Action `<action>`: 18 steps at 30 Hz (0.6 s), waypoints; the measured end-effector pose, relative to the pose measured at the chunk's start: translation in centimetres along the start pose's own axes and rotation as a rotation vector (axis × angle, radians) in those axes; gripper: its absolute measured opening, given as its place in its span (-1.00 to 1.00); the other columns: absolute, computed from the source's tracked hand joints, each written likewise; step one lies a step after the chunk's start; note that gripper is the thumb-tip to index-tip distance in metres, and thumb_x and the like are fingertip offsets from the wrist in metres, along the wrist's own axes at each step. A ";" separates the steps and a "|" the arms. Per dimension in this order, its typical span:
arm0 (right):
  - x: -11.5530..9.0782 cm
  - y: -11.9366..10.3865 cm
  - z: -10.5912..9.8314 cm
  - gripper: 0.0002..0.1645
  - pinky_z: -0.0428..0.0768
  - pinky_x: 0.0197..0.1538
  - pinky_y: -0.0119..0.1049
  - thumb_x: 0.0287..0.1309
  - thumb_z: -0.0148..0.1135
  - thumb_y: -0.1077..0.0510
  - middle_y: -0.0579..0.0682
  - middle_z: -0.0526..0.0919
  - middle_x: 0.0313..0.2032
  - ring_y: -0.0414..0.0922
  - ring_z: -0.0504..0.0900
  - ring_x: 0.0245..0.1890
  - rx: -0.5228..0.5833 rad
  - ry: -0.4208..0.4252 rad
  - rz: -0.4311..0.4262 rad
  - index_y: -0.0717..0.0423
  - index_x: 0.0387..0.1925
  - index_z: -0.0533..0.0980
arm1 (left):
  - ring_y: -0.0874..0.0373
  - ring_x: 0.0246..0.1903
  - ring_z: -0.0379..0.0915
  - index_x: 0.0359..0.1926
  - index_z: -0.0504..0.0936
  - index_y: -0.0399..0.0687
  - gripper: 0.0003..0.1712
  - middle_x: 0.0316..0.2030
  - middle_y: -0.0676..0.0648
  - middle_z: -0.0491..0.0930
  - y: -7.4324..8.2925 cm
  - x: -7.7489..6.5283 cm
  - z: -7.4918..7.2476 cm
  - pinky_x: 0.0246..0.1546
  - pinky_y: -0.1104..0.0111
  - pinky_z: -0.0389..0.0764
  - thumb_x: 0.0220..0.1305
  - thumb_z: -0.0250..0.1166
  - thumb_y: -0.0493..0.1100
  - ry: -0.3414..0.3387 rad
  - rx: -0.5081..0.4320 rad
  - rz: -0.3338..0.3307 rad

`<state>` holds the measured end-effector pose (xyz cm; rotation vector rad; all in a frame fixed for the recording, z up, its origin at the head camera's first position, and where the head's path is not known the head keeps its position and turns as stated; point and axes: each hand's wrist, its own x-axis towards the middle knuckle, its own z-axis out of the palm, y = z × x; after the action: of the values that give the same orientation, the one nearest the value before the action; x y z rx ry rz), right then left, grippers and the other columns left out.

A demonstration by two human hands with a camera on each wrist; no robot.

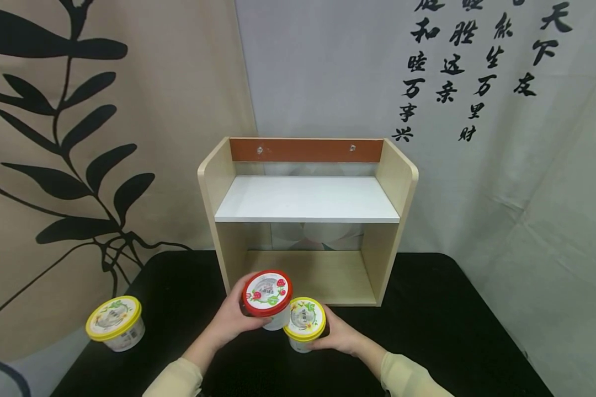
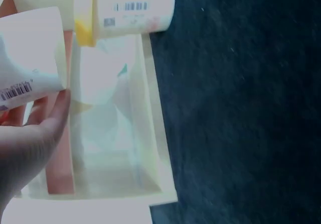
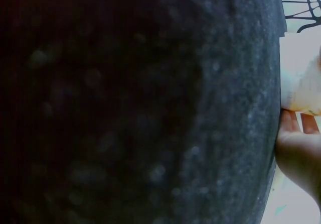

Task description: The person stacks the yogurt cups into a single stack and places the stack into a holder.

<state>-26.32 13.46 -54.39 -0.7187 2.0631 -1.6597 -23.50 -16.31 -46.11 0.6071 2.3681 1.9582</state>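
In the head view my left hand (image 1: 234,315) grips a white tub with a red lid (image 1: 267,293), held in front of the small shelf's lower left. Just right of it, my right hand (image 1: 341,334) holds a similar tub with a yellow lid (image 1: 304,320), a little lower; the two tubs overlap in this view. The left wrist view shows the red-lidded tub's white side (image 2: 30,58) with my fingers (image 2: 57,113) beneath it, and the yellow-lidded tub (image 2: 135,8) beyond. At the right wrist view's edge, my right hand (image 3: 301,148) is around a white tub (image 3: 300,76).
A two-tier wooden shelf (image 1: 307,199) with a white upper board stands at the back of the black table (image 1: 457,342). Another yellow-lidded tub (image 1: 115,322) sits at the table's left edge. Behind are cloth hangings with a plant print (image 1: 64,182) and black characters.
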 end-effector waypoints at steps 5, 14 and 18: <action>0.0 0.0 0.0 0.10 0.14 0.34 0.34 0.05 0.48 0.24 0.11 0.36 0.28 0.15 0.33 0.30 0.004 -0.002 0.010 0.17 0.47 0.00 | -0.23 0.30 0.19 0.42 0.16 0.00 0.04 0.29 -0.20 0.29 0.6 0.4 1.1 0.09 0.07 0.54 -0.04 0.55 -0.29 -0.028 -0.013 -0.024; 0.0 0.1 -0.1 0.08 0.11 0.34 0.36 0.09 0.46 0.23 0.10 0.36 0.28 0.15 0.33 0.30 0.013 -0.011 0.017 0.14 0.48 -0.01 | -0.22 0.28 0.21 0.42 0.13 -0.01 0.06 0.27 -0.21 0.28 0.6 1.1 2.7 0.04 0.11 0.59 -0.03 0.55 -0.29 -0.073 -0.030 -0.009; 0.0 0.1 -0.1 0.09 0.12 0.35 0.35 0.09 0.46 0.23 0.10 0.37 0.27 0.15 0.34 0.29 0.016 -0.015 0.014 0.15 0.48 -0.02 | -0.19 0.26 0.24 0.43 0.14 -0.02 0.07 0.27 -0.21 0.30 0.5 1.4 3.3 0.07 0.10 0.56 -0.04 0.55 -0.29 -0.077 -0.025 -0.002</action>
<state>-26.40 13.50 -54.46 -0.7072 2.0381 -1.6563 -23.78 -12.70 -46.00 0.6658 2.2943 1.9238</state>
